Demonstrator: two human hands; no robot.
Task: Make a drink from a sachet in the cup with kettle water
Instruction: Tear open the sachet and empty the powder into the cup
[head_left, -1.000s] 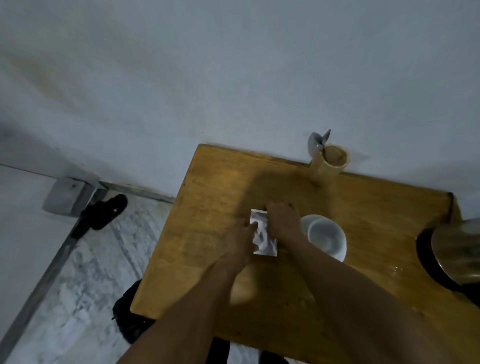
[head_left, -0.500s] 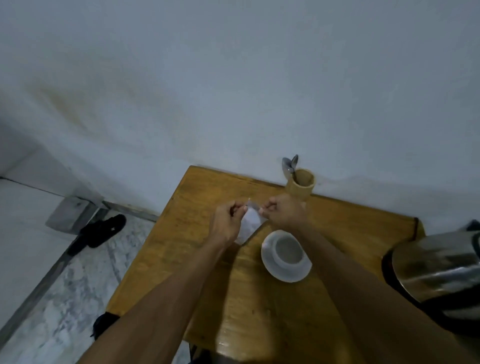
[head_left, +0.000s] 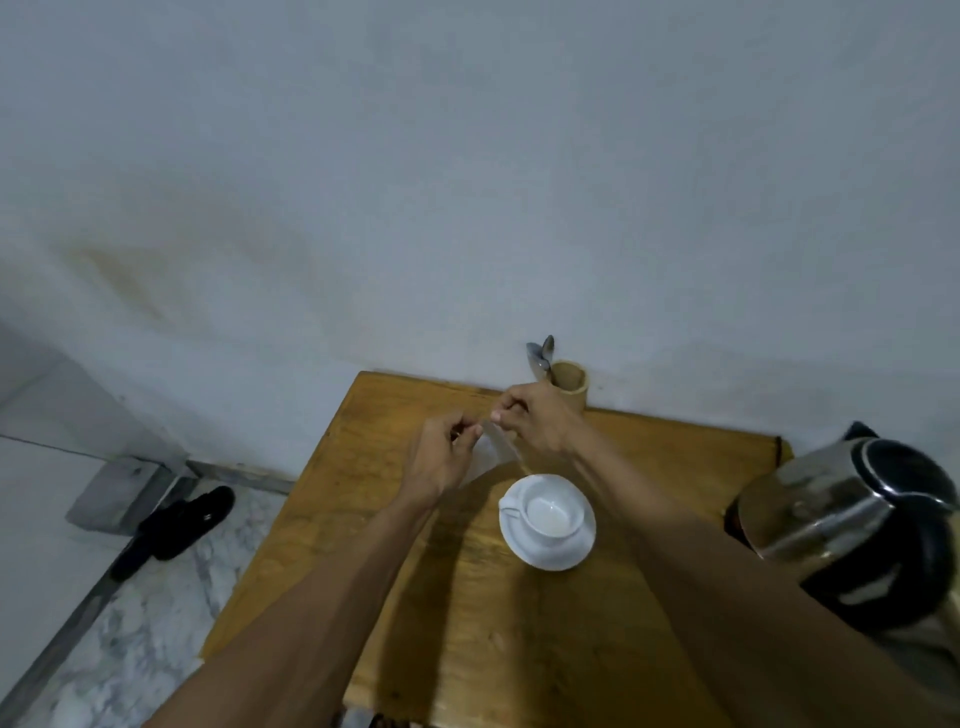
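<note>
A small white sachet (head_left: 500, 448) hangs blurred above the wooden table (head_left: 467, 613), pinched at its top edge by both hands. My left hand (head_left: 441, 457) grips its left corner and my right hand (head_left: 535, 421) grips its right corner. Just below and to the right, an empty white cup (head_left: 551, 515) sits on a white saucer (head_left: 566, 553). A steel kettle (head_left: 852, 525) with a black lid stands at the table's right edge.
A bamboo holder (head_left: 569, 391) with spoons (head_left: 540, 356) stands against the wall behind my right hand. A black sandal (head_left: 174, 525) lies on the marble floor to the left, beside a grey block (head_left: 117, 491).
The sachet was lifted off the table and now hangs between both hands above the cup. The view has tilted up, so more wall and kettle show.
</note>
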